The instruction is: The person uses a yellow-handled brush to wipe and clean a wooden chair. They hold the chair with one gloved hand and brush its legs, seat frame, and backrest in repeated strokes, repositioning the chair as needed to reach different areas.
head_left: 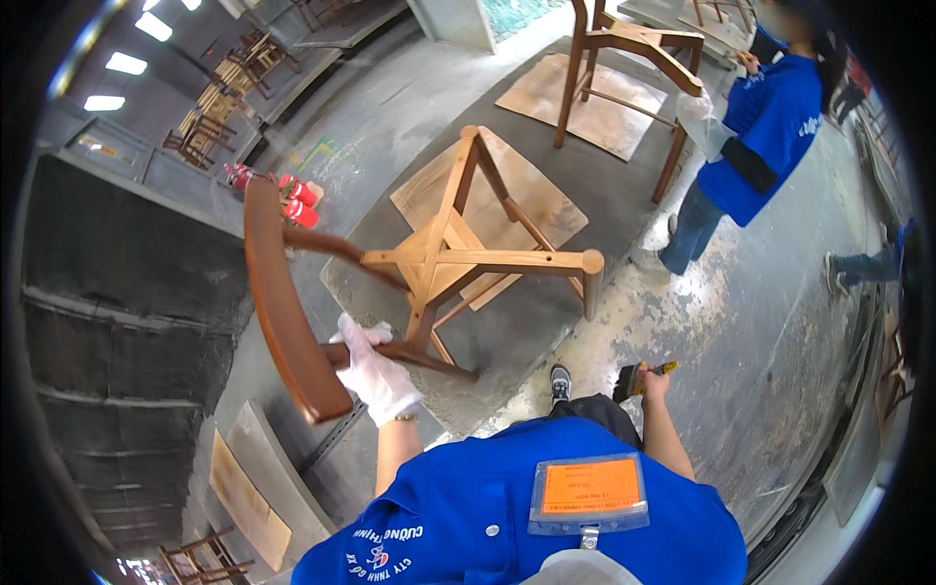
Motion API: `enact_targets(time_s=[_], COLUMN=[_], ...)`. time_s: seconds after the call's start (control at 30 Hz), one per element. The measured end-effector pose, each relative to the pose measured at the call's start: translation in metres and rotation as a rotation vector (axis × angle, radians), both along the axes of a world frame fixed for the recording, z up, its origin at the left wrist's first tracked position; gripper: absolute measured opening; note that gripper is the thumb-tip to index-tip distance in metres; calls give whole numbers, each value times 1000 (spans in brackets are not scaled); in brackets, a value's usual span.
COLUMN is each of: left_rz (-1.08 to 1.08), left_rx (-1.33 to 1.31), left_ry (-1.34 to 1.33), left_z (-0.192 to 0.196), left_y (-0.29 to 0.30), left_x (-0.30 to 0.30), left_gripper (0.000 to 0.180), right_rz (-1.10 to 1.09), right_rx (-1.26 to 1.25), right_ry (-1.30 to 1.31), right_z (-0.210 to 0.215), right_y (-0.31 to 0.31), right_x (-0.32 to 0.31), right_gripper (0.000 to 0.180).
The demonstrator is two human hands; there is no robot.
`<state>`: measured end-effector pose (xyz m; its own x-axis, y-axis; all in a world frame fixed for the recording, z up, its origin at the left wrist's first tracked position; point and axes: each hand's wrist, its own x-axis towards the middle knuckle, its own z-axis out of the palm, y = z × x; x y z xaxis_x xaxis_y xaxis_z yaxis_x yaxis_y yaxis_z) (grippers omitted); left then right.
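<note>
A brown wooden chair frame (pixel 429 258) with a curved top rail and crossed seat bars stands tilted in front of me. No seat panel shows on it. Gloved in white, my left hand (pixel 375 375) is closed round the chair's near back post, just below the rail. Low at my right side, away from the chair, my right hand (pixel 652 381) is bare. It grips a paintbrush (pixel 627 382) with a yellow handle and dark bristles pointing left; the fingers are partly hidden.
Beneath the chair lies a stained board (pixel 546 200) on a grey platform (pixel 390 331). Beyond it stands another chair frame (pixel 639 39), with a co-worker in a blue shirt (pixel 770 136) beside it. Red containers (pixel 300 202) sit at the far left. Another person's leg (pixel 863 270) shows at right.
</note>
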<state>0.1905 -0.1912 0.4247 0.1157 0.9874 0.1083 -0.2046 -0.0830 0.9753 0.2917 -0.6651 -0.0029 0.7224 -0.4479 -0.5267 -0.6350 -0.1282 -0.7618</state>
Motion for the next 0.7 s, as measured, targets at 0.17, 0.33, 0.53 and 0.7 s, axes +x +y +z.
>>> enact_targets(time_s=[0.17, 0.33, 0.53, 0.7], left_rz=[15, -51, -171, -180], left_rx=[-110, 62, 169, 95], left_ry=[-31, 33, 121, -11], left_z=[47, 52, 32, 26], left_y=[24, 91, 157, 180], left_x=[5, 42, 70, 91], left_gripper=[48, 42, 29, 36], right_rz=[-342, -7, 260, 55], right_rx=[453, 999, 1670, 1472], right_ry=[-167, -465, -621, -572], right_z=[77, 244, 323, 226], right_y=[34, 110, 259, 230], right_x=[30, 118, 180, 177], right_gripper=[16, 23, 20, 23])
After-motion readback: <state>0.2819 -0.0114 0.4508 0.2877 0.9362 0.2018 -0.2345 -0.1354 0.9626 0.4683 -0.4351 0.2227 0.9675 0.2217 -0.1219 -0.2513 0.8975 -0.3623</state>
